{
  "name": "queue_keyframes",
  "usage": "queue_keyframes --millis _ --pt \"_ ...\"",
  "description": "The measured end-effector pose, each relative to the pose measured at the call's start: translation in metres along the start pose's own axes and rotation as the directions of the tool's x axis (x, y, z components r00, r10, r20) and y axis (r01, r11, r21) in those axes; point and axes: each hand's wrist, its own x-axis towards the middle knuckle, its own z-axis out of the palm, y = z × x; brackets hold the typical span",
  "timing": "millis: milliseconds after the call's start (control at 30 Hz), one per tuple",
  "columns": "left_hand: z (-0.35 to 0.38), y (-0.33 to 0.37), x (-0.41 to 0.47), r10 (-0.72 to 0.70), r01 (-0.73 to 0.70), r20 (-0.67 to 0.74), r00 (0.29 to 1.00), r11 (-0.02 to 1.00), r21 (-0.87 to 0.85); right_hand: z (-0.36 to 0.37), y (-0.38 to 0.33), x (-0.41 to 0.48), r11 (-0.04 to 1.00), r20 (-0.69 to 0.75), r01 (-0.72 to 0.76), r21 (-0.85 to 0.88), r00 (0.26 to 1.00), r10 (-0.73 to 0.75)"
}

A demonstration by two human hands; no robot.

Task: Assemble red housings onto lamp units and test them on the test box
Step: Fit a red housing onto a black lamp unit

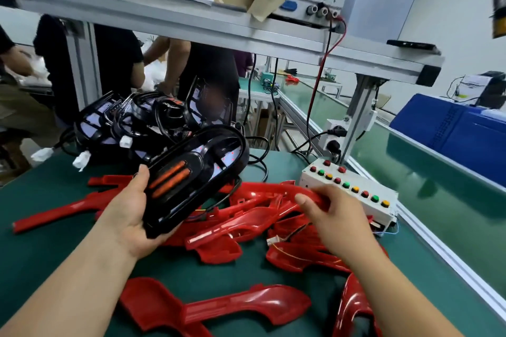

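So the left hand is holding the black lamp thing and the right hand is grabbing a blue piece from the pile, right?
Not quite. The piece is red, not blue. The head view shows the left hand holding the black lamp unit and the right hand grabbing a red housing from the pile.

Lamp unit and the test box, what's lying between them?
Head view: a heap of red housings lies between lamp unit and test box; the right hand grips one.
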Motion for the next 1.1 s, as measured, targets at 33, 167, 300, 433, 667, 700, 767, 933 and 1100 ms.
queue_keyframes --millis 33,167,300,433,667,700,767,933,1100 --pt "0.000 0.000 0.000 -0.001 0.001 -0.007 1.000 1.000 -0.005 0.004 0.001 -0.002 0.996 0.013 0.018 -0.089 1.000 -0.017" --pt "0.000 -0.001 -0.001 -0.010 0.009 -0.009 1.000 1.000 -0.023 0.011 0.004 -0.004 0.916 0.049 0.077 -0.395 0.997 -0.062" --pt "0.000 -0.002 -0.002 -0.010 0.010 0.014 1.000 1.000 0.013 0.018 -0.007 -0.008 0.885 0.039 0.337 -0.320 0.938 -0.343" --pt "0.002 -0.004 -0.003 0.000 -0.002 0.042 0.999 0.999 0.032 0.034 -0.018 -0.001 0.737 0.419 0.612 -0.286 0.771 -0.478" --pt "0.001 -0.002 -0.002 0.014 -0.014 0.078 0.997 1.000 0.000 0.015 -0.015 0.014 0.851 0.436 0.525 0.012 0.763 -0.477" --pt "0.000 -0.001 -0.001 0.016 -0.016 0.081 0.997 1.000 -0.006 0.003 -0.015 0.015 0.890 0.447 0.444 0.101 0.779 -0.439" --pt "0.000 -0.001 -0.001 0.011 -0.009 0.098 0.995 1.000 -0.017 -0.026 -0.011 0.019 0.912 0.450 0.280 0.300 0.801 -0.394" --pt "0.001 -0.005 0.003 0.044 -0.050 0.179 0.983 0.998 0.030 -0.085 0.024 0.020 0.554 0.326 -0.063 0.830 0.860 -0.392" --pt "0.010 -0.014 -0.009 -0.047 -0.032 0.318 0.947 0.970 0.240 -0.070 0.001 0.015 0.680 0.240 0.112 0.725 0.884 -0.401"
